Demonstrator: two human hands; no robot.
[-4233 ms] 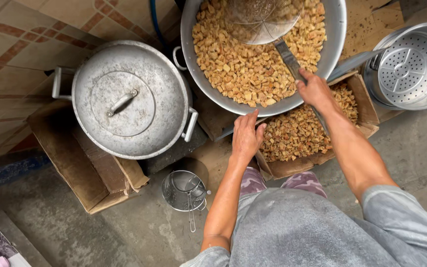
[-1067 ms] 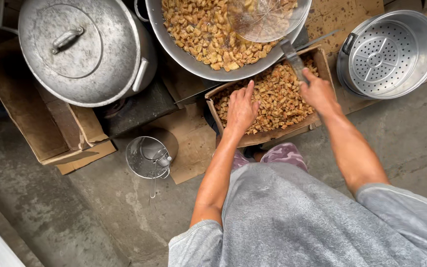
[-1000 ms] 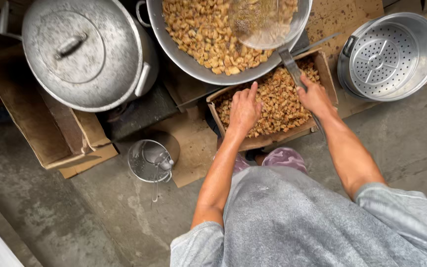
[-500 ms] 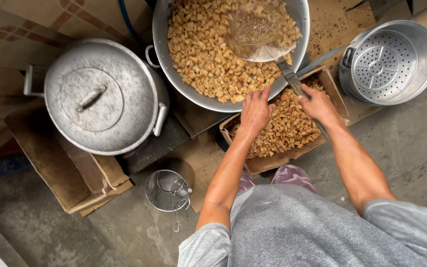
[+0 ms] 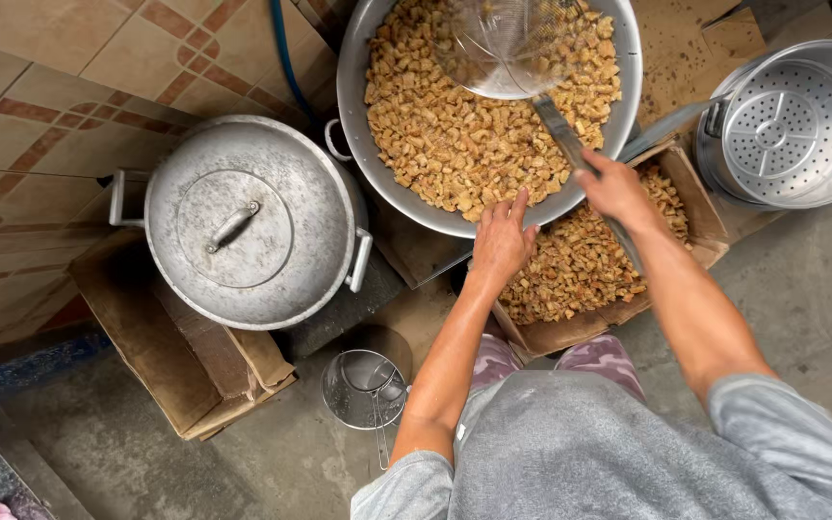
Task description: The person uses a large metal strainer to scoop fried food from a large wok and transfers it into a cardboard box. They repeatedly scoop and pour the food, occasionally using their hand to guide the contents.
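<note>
1. The right hand [image 5: 613, 188] had its grip closed around the handle of a mesh skimmer [image 5: 507, 48], whose basket hung over the far side of the big metal basin [image 5: 353, 87].
2. The basin was full of golden fried pieces [image 5: 455, 144].
3. The left hand [image 5: 501, 241] rested on the near rim of the basin, fingers spread and holding nothing.
4. A cardboard box [image 5: 695, 207] with more pieces lay just under both hands.
5. A lidded pot [image 5: 243, 221] stood to the left, a perforated steamer [image 5: 787, 125] to the right, and a small wire strainer [image 5: 366, 390] on the floor.
</note>
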